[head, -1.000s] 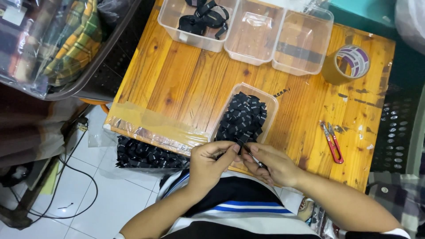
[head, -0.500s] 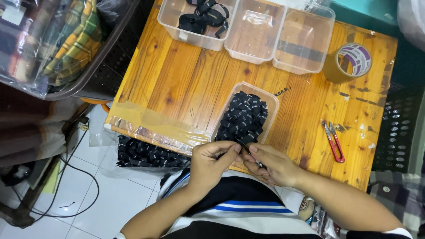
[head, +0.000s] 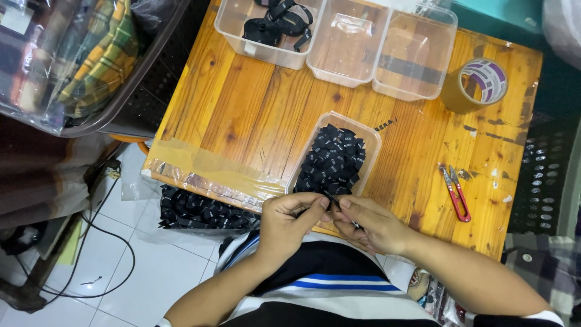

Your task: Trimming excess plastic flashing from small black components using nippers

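On wooden table (head: 254,115), white-tiled floor (head: 163,266)

On my bench (head: 254,115), a tub of folded labels (head: 334,158) sits just behind both hands. 3 tubs (head: 339,36) line the far edge, a tape roll (head: 478,82) to their right, snips (head: 455,192) lying right of the label tub.

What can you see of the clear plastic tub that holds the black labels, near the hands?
The clear plastic tub is a shallow rectangular container of thin see-through plastic with rounded corners and no lid. It lies slightly turned on the wooden table, near its front edge. A heap of small black labels with pale print fills most of it. The left hand and right hand meet at its near end.
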